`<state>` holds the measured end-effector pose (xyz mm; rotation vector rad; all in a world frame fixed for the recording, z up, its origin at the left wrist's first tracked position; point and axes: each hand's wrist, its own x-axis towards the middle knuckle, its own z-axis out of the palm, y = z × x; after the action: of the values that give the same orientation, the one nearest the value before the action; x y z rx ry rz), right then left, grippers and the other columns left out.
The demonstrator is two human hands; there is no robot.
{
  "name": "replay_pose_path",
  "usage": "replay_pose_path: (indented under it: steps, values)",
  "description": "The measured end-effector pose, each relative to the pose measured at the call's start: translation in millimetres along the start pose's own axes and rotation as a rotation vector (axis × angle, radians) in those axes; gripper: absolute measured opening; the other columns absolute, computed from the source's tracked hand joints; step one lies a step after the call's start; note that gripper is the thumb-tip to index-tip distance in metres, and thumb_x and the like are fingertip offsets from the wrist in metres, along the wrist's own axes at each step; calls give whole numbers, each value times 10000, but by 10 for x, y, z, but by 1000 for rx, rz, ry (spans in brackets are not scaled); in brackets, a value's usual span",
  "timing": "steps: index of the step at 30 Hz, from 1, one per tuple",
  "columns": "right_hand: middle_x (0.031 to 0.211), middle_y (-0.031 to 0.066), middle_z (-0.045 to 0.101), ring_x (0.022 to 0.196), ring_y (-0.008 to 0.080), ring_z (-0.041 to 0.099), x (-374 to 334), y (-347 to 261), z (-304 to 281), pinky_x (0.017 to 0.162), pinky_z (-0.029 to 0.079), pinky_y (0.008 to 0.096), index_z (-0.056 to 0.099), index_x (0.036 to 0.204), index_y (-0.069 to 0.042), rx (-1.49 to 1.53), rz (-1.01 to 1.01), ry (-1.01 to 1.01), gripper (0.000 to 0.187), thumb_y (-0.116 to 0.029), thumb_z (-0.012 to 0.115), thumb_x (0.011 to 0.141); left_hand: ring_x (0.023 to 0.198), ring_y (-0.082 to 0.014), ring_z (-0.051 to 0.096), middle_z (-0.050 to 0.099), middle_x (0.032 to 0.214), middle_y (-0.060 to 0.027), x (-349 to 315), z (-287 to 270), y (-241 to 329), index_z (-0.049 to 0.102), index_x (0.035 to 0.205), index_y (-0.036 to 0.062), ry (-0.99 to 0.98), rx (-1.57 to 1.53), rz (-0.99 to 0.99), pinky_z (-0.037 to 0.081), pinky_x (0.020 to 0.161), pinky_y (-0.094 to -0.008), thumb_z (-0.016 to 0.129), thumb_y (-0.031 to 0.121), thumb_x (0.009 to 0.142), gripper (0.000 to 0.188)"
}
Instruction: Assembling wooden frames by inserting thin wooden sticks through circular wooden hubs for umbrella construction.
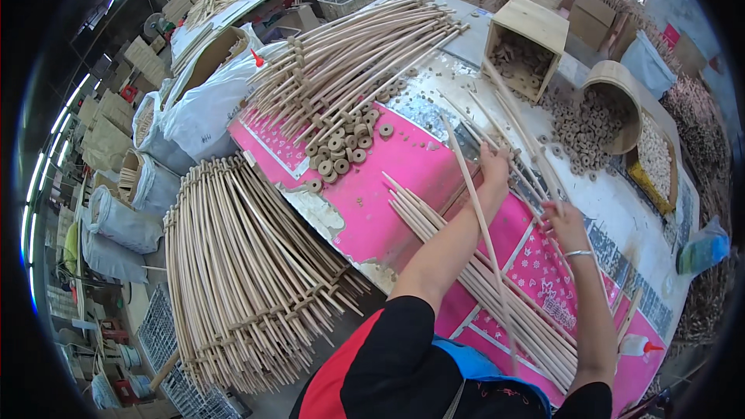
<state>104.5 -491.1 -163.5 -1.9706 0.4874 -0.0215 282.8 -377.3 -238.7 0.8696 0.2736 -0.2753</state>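
Observation:
My left hand [494,164] is closed around thin wooden rods [472,130] over the middle of the table. Lower and to the right, my right hand [563,221], with a bangle at the wrist, has its fingers curled on long pale rods [528,126] that slant up toward the wooden box. Another long rod [483,225] crosses in front of my left forearm. Under my arms, a loose bundle of wooden rods [520,318] lies on the pink sheet [372,213]. How many rods each hand grips is hard to make out.
Round wooden rings [341,143] lie beside a stack of rods with rings [349,62]. A wooden box [535,27] and a tipped round tub [617,81] spill more rings. A glue bottle [635,345] stands at right. Many ringed rods [248,271] are stacked left of the table.

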Motion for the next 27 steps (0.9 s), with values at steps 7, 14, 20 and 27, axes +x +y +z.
replay_pose_path:
  steps: [7, 14, 20, 27]
  values:
    - [766, 99, 665, 577, 179, 636, -987, -227, -36, 543, 518, 324, 659, 1046, -14, -123, 48, -250, 209, -82, 617, 852, 760, -152, 613, 582, 920, -46, 30, -172, 150, 439, 1206, 90, -149, -48, -33, 536, 603, -298, 547, 66, 933, 295]
    - [830, 146, 655, 790, 363, 651, -1632, -469, 467, 709, 518, 466, 639, 947, -45, -543, -257, -384, 256, -244, 705, 800, 816, -177, 656, 620, 927, -71, 54, -215, 169, 472, 1129, 87, -207, 25, -27, 519, 593, -287, 599, 81, 910, 254]
    - [668, 174, 603, 644, 375, 629, -1341, -975, 113, 585, 493, 498, 511, 904, -47, -640, -406, -72, 176, -212, 562, 870, 783, -170, 613, 604, 998, -108, 25, -178, 404, 429, 1289, 64, -238, 312, 41, 521, 573, -272, 587, 41, 907, 414]
    - [587, -26, 511, 445, 56, 510, -1270, -1573, -1175, 402, 412, 188, 569, 1185, 1, 171, 53, -172, 290, -208, 499, 996, 1029, -348, 597, 612, 1160, -135, -66, 406, 395, 573, 1242, 110, -442, 1184, 869, 477, 863, -443, 665, 178, 838, 420]
